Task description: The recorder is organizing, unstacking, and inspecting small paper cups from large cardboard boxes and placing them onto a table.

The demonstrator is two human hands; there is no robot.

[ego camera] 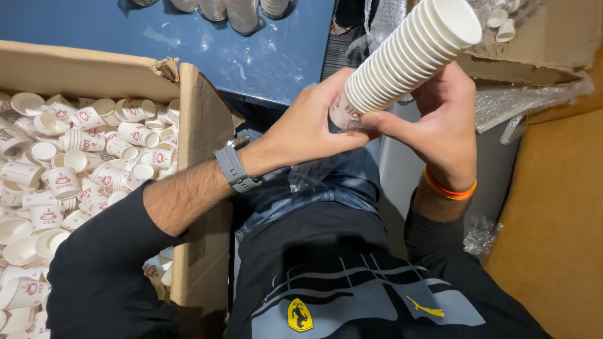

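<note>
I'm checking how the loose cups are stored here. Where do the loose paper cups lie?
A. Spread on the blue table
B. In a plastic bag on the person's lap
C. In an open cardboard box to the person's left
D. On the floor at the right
C: the loose paper cups fill the open cardboard box beside the left arm, while both hands hold a stack of cups.

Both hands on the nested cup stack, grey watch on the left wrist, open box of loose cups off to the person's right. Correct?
Not quite: the cardboard box of loose paper cups sits to the person's left, as the head view shows. The rest holds: left hand and right hand both grip the nested cup stack, and the grey watch is on the left wrist.
</note>
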